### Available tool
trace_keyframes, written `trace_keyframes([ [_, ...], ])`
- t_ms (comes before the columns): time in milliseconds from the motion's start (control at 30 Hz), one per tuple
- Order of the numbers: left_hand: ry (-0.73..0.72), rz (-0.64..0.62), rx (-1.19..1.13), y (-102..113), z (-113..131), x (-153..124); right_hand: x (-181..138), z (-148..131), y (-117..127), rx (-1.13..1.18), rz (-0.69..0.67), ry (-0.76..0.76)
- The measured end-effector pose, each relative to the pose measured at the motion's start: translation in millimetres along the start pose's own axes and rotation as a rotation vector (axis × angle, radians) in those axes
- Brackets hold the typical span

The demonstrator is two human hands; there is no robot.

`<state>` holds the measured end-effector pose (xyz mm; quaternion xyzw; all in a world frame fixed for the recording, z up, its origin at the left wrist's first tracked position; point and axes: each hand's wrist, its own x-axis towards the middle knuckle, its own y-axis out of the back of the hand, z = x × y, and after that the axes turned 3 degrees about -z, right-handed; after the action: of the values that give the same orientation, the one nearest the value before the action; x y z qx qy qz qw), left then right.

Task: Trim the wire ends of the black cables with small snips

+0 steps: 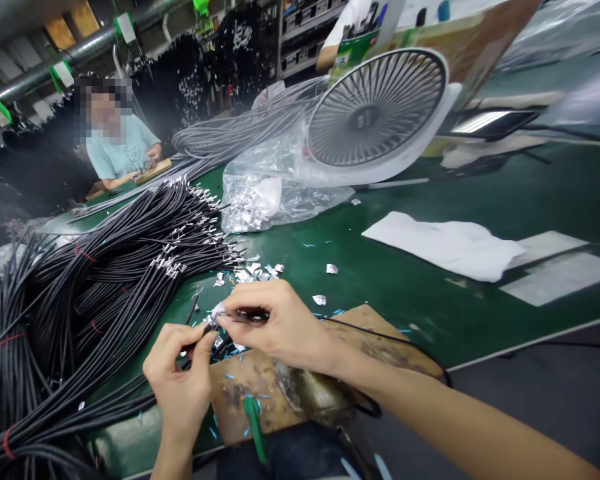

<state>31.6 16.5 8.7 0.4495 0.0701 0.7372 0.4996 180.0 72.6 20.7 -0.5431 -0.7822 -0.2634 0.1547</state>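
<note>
Head view: left hand [180, 373] pinches a black cable [209, 328] between fingers [203, 353]; right hand [295, 327] grips a dark tool [254, 315], fingers closed.

The wearer's two hands [290, 327], one fan [365, 119], one co-worker [123, 148] and black cables [125, 250] too many to count show.

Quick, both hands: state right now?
Left hand: closed, pinching a black cable.
Right hand: closed, holding a dark tool; exact type unclear.

Left of the fingers [247, 295], the green worktop [410, 293] carries bundled black cables [130, 240] — just beyond the fingers lie silvery foil scraps [319, 300], farther out a plastic bag [300, 200] — and, to the fingers' right, a white sheet [440, 247].
</note>
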Motion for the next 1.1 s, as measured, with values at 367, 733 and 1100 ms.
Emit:
trace_keyframes([
  [367, -0.202, 0.069, 0.393, -7, 1, -3, -1, -3, -5, 0.042, 0.012, -0.123],
  [733, -0.27, 0.158, 0.501, -11, -1, -8, -1, -7, -5, 0.156, -0.037, -0.207],
  [1100, -0.297, 0.194, 0.591, -13, -3, -15, 4, -8, -6, 0.291, -0.093, -0.397],
])
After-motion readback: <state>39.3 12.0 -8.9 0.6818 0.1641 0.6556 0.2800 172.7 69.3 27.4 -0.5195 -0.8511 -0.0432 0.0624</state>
